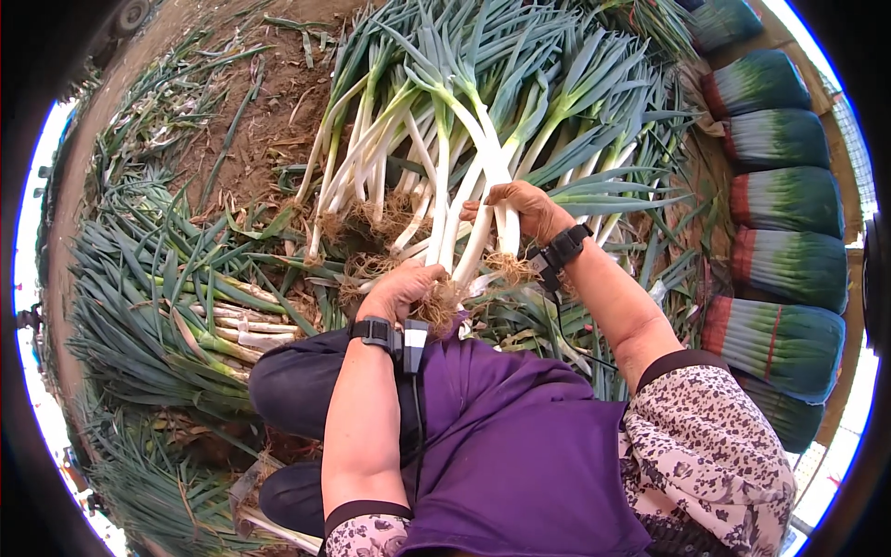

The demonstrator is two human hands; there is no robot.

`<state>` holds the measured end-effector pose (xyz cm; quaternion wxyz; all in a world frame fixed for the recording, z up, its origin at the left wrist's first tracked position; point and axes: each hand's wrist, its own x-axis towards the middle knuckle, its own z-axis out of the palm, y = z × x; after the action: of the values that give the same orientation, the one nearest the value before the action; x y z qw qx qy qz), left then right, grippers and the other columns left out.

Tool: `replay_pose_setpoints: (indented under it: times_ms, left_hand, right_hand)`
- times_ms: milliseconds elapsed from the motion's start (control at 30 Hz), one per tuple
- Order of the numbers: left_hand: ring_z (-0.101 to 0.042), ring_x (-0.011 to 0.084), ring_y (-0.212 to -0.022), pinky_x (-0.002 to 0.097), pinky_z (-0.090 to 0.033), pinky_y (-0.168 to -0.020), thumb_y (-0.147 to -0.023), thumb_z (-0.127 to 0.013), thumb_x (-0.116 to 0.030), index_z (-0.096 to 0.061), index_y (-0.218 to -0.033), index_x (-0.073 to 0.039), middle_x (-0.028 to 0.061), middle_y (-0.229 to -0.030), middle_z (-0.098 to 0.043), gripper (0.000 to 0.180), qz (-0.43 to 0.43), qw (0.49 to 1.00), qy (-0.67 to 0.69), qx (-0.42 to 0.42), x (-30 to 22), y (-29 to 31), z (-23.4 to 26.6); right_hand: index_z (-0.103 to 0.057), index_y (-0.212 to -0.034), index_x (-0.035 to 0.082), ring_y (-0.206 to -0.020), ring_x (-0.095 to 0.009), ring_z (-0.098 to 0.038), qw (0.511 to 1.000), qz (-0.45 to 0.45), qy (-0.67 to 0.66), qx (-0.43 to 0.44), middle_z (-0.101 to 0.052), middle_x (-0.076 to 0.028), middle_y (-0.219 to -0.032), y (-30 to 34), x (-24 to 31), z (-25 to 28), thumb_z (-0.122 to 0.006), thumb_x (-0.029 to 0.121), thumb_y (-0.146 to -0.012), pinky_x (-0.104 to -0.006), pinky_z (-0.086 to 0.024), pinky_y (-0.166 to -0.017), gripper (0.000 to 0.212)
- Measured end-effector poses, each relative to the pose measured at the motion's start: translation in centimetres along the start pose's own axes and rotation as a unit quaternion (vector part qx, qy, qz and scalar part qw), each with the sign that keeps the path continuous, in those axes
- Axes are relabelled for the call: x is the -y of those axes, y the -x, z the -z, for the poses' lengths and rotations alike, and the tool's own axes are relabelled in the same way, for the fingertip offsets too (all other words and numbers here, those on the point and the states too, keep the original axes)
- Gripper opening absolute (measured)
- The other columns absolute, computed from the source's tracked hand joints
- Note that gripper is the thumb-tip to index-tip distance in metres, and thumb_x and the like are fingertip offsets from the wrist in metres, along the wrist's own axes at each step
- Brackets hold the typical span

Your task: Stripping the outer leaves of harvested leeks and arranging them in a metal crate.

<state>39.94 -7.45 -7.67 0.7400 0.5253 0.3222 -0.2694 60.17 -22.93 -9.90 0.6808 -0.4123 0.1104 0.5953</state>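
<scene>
My left hand [401,290] is closed round the root end of long green onions [445,218], with their brown roots hanging below it. A little higher and to the right, my right hand [531,210] is wrapped round the white shafts of other green onions [507,234]. Shafts from both hands run up side by side and cross, their blue-green leaves fanning out at the top. Beyond my hands lies a pile of loose green onions [371,139], roots toward me. Black straps with small devices sit on both wrists.
At left, a heap of green onions [139,306] lies on the ground beside my knee. Along the right edge stands a row of wrapped green onion bundles [784,260]. Bare soil [218,153] with scattered leaf scraps shows at upper left. A purple apron [520,446] covers my lap.
</scene>
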Motion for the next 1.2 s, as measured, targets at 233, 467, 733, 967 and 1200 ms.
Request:
replay_pose_setpoints:
  times_ms: [233,467,733,967,1200]
  left_hand:
    - [-0.065,0.0186,-0.078,0.0337,-0.056,-0.057,-0.084,-0.065,-0.005,-0.058,-0.118,-0.002,0.0112,-0.098,-0.065,0.034,-0.083,0.994,0.07,-0.005,1.1,-0.5,-0.5]
    - [-0.058,0.0174,-0.1,0.0331,-0.049,-0.081,-0.087,-0.067,-0.021,-0.057,-0.125,-0.006,0.005,-0.114,-0.061,0.043,-0.182,0.981,0.06,-0.002,5.5,-2.3,-0.1]
    - [-0.06,0.0144,-0.064,0.0317,-0.053,-0.056,-0.079,-0.07,-0.053,-0.053,-0.117,-0.009,0.0023,-0.079,-0.061,0.061,-0.074,0.981,0.163,0.079,0.9,2.3,-3.4]
    - [-0.062,0.0134,-0.071,0.0287,-0.05,-0.057,-0.076,-0.075,-0.009,-0.061,-0.11,-0.004,0.0038,-0.09,-0.065,0.037,-0.135,0.982,0.128,0.016,1.6,0.7,-1.4]
    - [-0.068,0.0225,-0.08,0.0358,-0.058,-0.067,-0.082,-0.062,0.0,-0.055,-0.117,0.004,0.0137,-0.099,-0.066,0.036,-0.089,0.984,0.152,0.024,-1.1,3.8,-1.2]
  right_hand:
    - [-0.06,-0.092,-0.007,-0.073,-0.027,-0.069,0.888,0.072,0.419,-0.175,-0.066,-0.016,-0.08,2.5,0.2,-3.7,-0.058,0.015,-0.085,-0.0429,-0.058,-0.061,0.023]
    - [-0.061,-0.101,-0.008,-0.064,-0.02,-0.066,0.911,0.106,0.355,-0.181,-0.068,-0.013,-0.076,3.8,-6.4,-5.4,-0.066,0.024,-0.084,-0.0367,-0.054,-0.054,0.037]
    - [-0.065,-0.09,-0.008,-0.068,-0.04,-0.066,0.775,0.035,0.607,-0.172,-0.064,-0.028,-0.073,5.9,-5.2,-9.2,-0.052,0.039,-0.086,-0.0465,-0.053,-0.065,0.049]
    - [-0.055,-0.125,0.004,-0.077,-0.037,-0.067,0.743,-0.088,0.661,-0.056,-0.066,-0.022,-0.082,7.6,-2.7,-11.0,-0.053,0.035,-0.09,-0.0463,-0.053,-0.068,0.047]
    - [-0.04,-0.139,0.012,-0.131,-0.038,-0.039,0.254,0.419,0.871,0.048,-0.044,-0.021,-0.135,10.1,-2.3,-10.7,-0.07,0.035,-0.077,-0.0553,-0.036,-0.102,0.073]
